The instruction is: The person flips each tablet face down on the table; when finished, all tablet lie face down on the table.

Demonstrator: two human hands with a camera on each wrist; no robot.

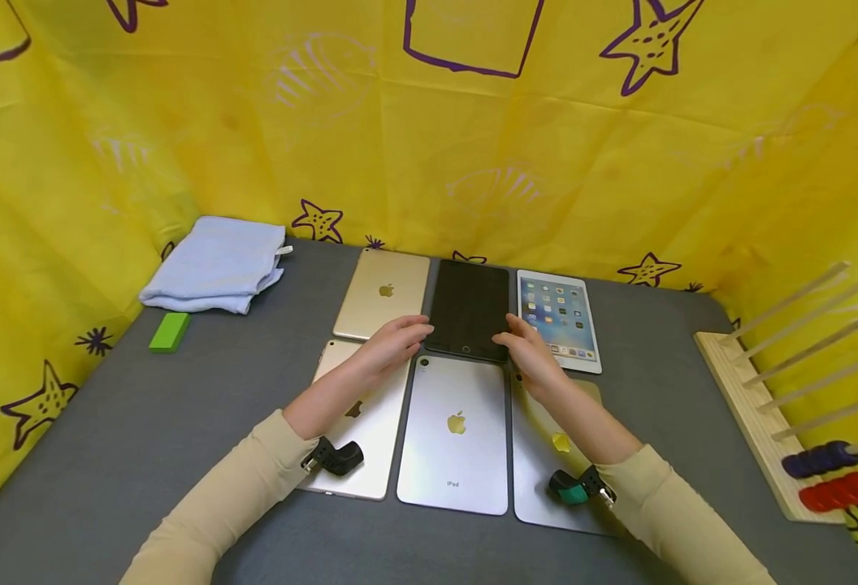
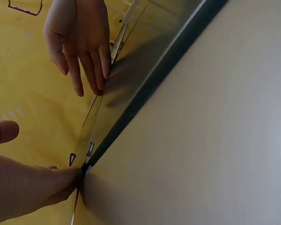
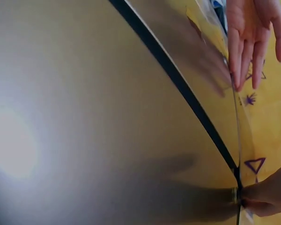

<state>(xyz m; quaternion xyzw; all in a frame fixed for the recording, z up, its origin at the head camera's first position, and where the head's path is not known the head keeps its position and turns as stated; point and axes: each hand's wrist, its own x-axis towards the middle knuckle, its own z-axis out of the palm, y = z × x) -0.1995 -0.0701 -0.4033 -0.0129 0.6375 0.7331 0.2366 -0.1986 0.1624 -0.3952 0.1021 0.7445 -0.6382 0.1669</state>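
Note:
A black-screened tablet (image 1: 470,309) lies face up in the middle of the back row. My left hand (image 1: 398,340) is at its left edge, near the lower corner, fingers extended. At its right edge my right hand (image 1: 534,355) stands with its fingers fairly straight and the thumb inward. In the left wrist view, the right hand's fingers (image 2: 88,61) point downward along the tablet's side. Under the left forearm is a gold-backed tablet (image 1: 378,447); under the right one lies a grey-backed tablet (image 1: 539,479). A silver-backed iPad (image 1: 454,455) sits between them.
Another gold tablet (image 1: 379,302) lies back left, and a white tablet with a lit screen (image 1: 556,325) back right. Farther left are a folded blue cloth (image 1: 217,260) and a green block (image 1: 170,332). A wooden bead rack (image 1: 747,422) stands right, before a yellow curtain (image 1: 429,146).

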